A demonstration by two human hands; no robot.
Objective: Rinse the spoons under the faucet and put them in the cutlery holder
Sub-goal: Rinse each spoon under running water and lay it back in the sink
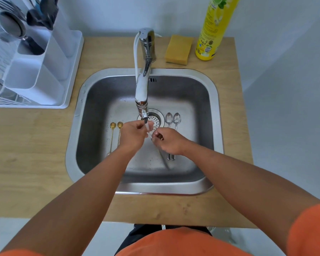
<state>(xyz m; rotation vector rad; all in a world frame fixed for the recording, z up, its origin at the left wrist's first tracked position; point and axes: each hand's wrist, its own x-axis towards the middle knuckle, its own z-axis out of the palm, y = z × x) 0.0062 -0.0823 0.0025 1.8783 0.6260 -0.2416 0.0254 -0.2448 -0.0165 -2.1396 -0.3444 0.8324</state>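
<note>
A silver spoon [156,143] sat under the running faucet [143,85], its bowl in the stream, pinched by the right hand [167,140] while the left hand [132,134] curled its fingers around the bowl end. Two gold spoons [115,134] and two silver spoons [172,121] lay in the sink [92,111]. The cutlery holder [33,58] stood well apart on the counter's left.

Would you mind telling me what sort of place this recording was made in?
Most likely a small kitchen washing-up spot: a steel sink set in a wooden counter, a running faucet, and a sponge, a dish-soap bottle and a white cutlery holder beside it.
</note>
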